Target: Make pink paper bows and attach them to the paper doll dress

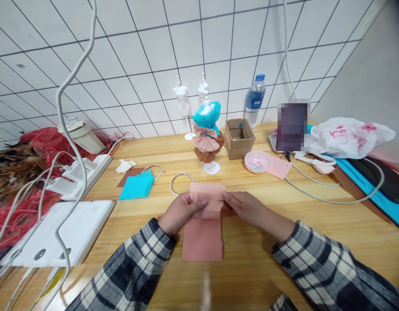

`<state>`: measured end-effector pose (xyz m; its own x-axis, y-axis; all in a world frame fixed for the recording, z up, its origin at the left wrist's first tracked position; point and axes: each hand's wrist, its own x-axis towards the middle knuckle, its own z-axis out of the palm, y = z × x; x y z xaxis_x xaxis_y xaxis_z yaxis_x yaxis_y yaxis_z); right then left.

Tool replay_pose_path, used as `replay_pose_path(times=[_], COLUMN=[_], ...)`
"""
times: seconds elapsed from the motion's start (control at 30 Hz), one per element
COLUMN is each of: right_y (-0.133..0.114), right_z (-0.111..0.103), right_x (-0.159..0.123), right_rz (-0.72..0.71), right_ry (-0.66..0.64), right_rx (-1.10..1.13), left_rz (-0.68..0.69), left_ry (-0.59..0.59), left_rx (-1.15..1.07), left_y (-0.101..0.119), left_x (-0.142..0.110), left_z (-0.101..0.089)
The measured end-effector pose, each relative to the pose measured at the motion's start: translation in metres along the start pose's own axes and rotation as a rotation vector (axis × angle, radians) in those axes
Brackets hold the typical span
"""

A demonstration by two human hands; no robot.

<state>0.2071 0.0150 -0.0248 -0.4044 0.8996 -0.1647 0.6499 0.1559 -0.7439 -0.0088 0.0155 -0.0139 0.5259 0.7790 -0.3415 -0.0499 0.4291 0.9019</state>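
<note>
A pink sheet, which looks like crepe paper (202, 239), lies lengthwise in front of me, its upper part lighter and folded over or layered. Pinched at the sheet's left edge is my left hand (180, 211), thumb lying across the front. The right edge is gripped by my right hand (243, 205) between thumb and fingers. A thin dark line shows by the right fingertips; whether it is a needle or a crease I cannot tell. Just beyond the left hand lies a white ring (171, 185). Past the sheet stands a small white mannequin in a ruffled blue, pink and brown paper dress (206, 140).
Left: a blue folded sheet (137, 186), a power strip (96, 175), a white device (79, 233) and hanging cables. Behind: another white mannequin (182, 101), a cardboard box (240, 144), a water bottle (255, 97). Right: a pink dish of beads (258, 157), a phone (292, 127), a plastic bag (351, 136).
</note>
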Motion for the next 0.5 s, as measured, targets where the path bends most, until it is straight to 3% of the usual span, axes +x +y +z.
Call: replay_pose_path(times=[0.5], right_y=[-0.0037], right_z=[-0.0001], right_x=[-0.0002], right_rz=[-0.045], right_ry=[-0.008], right_rx=[-0.006], left_rz=[0.022], left_ry=[-0.026], left_rx=[0.064], left_y=[0.0003], left_x=[0.0012], left_z=[0.0011])
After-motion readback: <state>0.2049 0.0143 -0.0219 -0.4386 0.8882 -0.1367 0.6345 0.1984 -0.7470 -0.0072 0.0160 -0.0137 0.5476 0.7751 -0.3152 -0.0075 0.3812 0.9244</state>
